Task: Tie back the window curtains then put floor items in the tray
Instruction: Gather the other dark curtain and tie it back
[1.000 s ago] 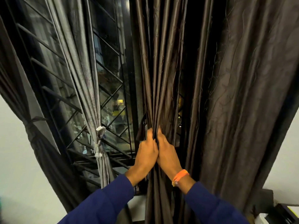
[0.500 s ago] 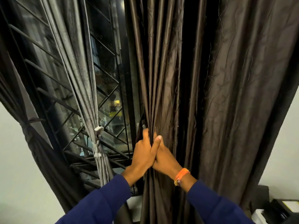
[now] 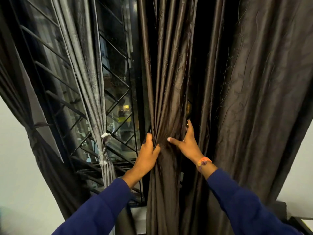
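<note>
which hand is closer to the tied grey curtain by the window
Left. The left hand grips the dark curtain just right of the tied grey curtain; the right hand is farther right, beyond it.

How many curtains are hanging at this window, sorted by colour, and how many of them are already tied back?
Dark brown curtains: 3, namely the tied one at far left, the bunch gripped by the left hand at, and the loose panel at right.
Silver-grey curtain: 1, tied.
Total: 4 curtains, 2 tied back.
</note>
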